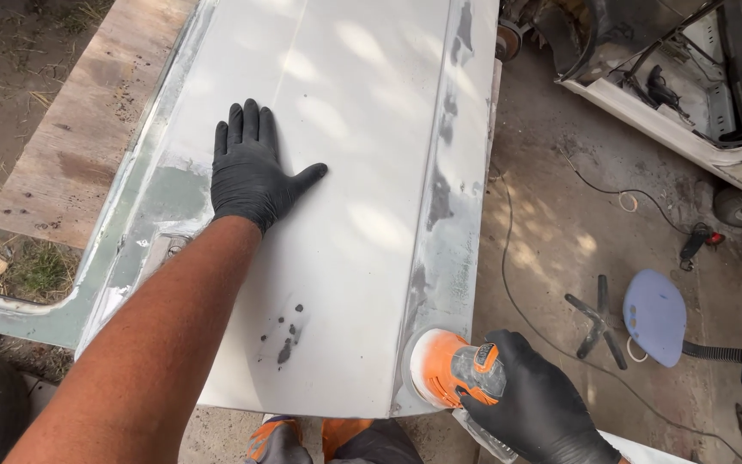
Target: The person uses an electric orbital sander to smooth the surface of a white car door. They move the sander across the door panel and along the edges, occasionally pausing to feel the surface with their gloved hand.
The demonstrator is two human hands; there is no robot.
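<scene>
A large white car body panel (345, 215) lies flat in front of me, with patches sanded to bare grey metal along its right ridge. My left hand (251, 167), in a black glove, rests flat and spread on the panel's upper left part. My right hand (538, 404), also black-gloved, grips an orange round sander (448, 368). The sander's pad sits on the panel's lower right corner, at the end of the grey ridge.
A wooden board (79, 137) lies under the panel on the left. A black cable (517, 283) runs over the concrete floor at right. A stool with a pale blue seat (654, 314) and a white vehicle body (689, 94) stand to the right. My shoes (302, 438) show below.
</scene>
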